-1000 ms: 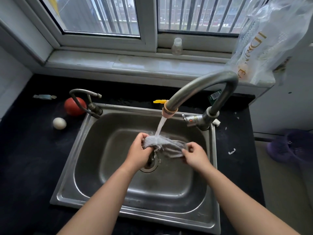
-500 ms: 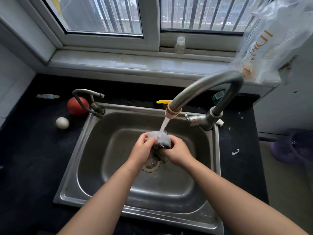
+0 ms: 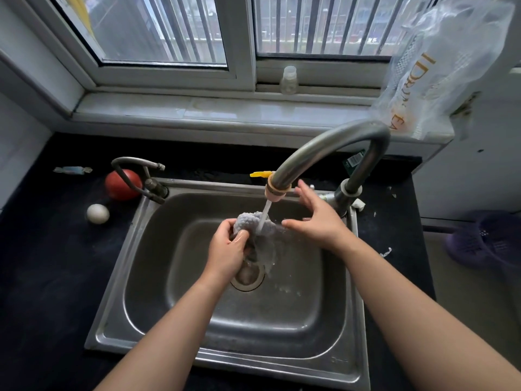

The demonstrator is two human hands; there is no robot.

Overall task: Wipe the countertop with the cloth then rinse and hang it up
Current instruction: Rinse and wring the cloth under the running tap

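A wet grey cloth (image 3: 255, 227) hangs bunched over the steel sink (image 3: 169, 306), right under the stream of water from the tall curved tap (image 3: 332, 145). My left hand (image 3: 227, 249) grips the cloth from the left, above the drain, and its lower end dangles toward the drain. My right hand (image 3: 315, 218) is off the cloth, fingers spread, just right of the water stream and close to the tap's base and lever. The black countertop (image 3: 56, 263) surrounds the sink.
A red ball-like fruit (image 3: 124, 184) and a white egg (image 3: 97, 213) lie on the counter left of the sink, beside a small second tap (image 3: 141, 176). A plastic bag (image 3: 439, 66) hangs at the upper right. A small bottle (image 3: 289, 80) stands on the window sill.
Both hands were squeezing the cloth together under the water. My right hand has let go and moved up and right toward the tap's base; the left still holds the cloth.
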